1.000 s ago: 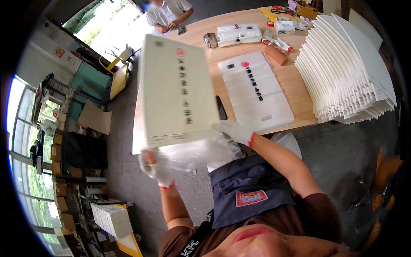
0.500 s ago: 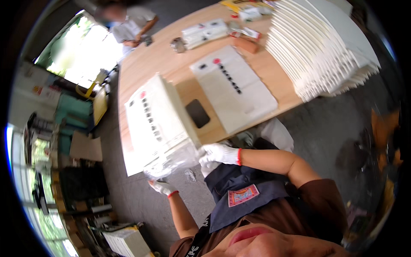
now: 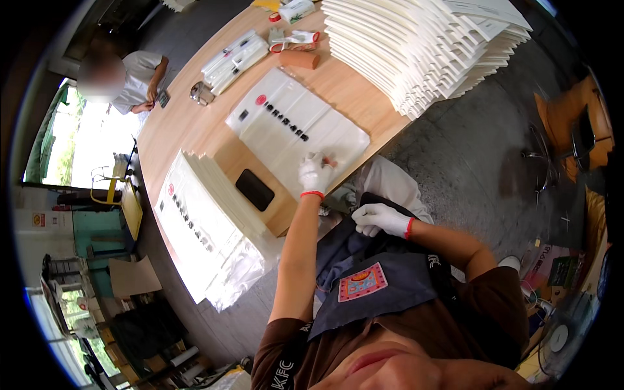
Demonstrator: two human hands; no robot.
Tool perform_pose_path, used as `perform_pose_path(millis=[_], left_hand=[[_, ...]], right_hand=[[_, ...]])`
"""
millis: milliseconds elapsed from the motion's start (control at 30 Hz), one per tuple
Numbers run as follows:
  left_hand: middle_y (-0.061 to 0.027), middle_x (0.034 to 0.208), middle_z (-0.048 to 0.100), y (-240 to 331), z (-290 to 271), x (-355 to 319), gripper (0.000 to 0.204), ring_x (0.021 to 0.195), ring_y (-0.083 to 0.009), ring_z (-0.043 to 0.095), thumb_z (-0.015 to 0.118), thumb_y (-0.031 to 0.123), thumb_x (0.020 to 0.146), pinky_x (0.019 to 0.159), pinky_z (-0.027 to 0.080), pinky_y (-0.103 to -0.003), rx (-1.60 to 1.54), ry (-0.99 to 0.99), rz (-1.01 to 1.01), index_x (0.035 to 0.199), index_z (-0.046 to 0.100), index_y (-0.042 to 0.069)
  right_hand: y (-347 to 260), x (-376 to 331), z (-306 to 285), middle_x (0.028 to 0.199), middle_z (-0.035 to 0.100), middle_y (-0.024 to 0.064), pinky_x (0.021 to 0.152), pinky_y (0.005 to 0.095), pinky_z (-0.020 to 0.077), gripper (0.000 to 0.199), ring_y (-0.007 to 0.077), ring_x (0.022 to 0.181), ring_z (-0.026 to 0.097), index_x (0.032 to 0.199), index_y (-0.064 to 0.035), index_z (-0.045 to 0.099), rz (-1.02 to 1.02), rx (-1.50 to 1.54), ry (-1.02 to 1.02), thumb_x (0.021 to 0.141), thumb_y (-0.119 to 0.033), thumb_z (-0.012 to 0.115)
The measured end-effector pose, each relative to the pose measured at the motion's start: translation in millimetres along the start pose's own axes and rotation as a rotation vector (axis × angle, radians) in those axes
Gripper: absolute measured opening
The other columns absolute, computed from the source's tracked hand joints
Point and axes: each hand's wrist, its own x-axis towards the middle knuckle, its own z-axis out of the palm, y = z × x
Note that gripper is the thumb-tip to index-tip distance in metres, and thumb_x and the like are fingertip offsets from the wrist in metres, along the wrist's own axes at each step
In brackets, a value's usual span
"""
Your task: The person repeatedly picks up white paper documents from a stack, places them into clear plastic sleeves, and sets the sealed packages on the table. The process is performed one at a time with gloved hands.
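Observation:
My left hand (image 3: 315, 172), in a white glove with a red cuff, reaches out to the near edge of a flat pile of white printed bags (image 3: 286, 123) lying mid-table. Its bent fingertips touch the top bag; whether they pinch it is unclear. My right hand (image 3: 383, 220), gloved the same, rests empty on my dark apron at my lap, fingers loosely apart. A thick bundle of the same white bags in clear plastic wrap (image 3: 208, 234) lies at the table's left near edge, overhanging it. A black phone (image 3: 255, 190) lies between bundle and pile.
The wooden table (image 3: 182, 123) carries a tall fanned stack of white bags (image 3: 429, 45) at right, a brown roll (image 3: 299, 60), white packs (image 3: 234, 55) and a metal cup (image 3: 201, 93). Another person (image 3: 140, 75) sits at the far side. A chair (image 3: 572, 130) stands on the grey floor at right.
The wrapped bundle I held up in both hands came down onto the table's left edge and was let go. My left hand moved to the flat pile; my right hand dropped to my lap.

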Motion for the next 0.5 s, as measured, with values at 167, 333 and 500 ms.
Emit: perform_pose_path(millis=[167, 333, 500], left_hand=[[-0.0117, 0.092, 0.066, -25, 2, 17, 0.026, 0.090, -0.0331, 0.059, 0.059, 0.035, 0.085, 0.080, 0.045, -0.043, -0.144, -0.047, 0.012, 0.088, 0.070, 0.012], [-0.0130, 0.090, 0.067, -20, -39, 22, 0.031, 0.087, -0.0326, 0.062, 0.051, 0.038, 0.089, 0.080, 0.046, -0.037, -0.247, -0.145, -0.084, 0.092, 0.069, 0.012], [-0.0114, 0.082, 0.066, -56, -63, 57, 0.020, 0.077, -0.0235, 0.063, 0.052, 0.029, 0.095, 0.075, 0.051, -0.036, -0.723, 0.044, -0.132, 0.092, 0.063, 0.012]], right_hand=[[-6, 14, -11, 0.086, 0.065, 0.0044, 0.058, 0.0222, 0.0481, 0.022, 0.0104, 0.068, 0.060, 0.105, -0.0060, 0.060, -0.057, 0.021, -0.021, 0.092, -0.025, 0.059], [-103, 84, 1, 0.081, 0.068, 0.0114, 0.057, 0.0361, 0.0497, 0.052, 0.0223, 0.062, 0.064, 0.105, -0.0018, 0.063, -0.137, -0.351, 0.203, 0.089, -0.051, 0.055], [-90, 183, -1, 0.072, 0.064, 0.0167, 0.072, 0.0401, 0.0504, 0.051, 0.0336, 0.070, 0.063, 0.113, -0.0042, 0.061, -0.324, -0.590, 0.475, 0.096, -0.045, 0.036]])
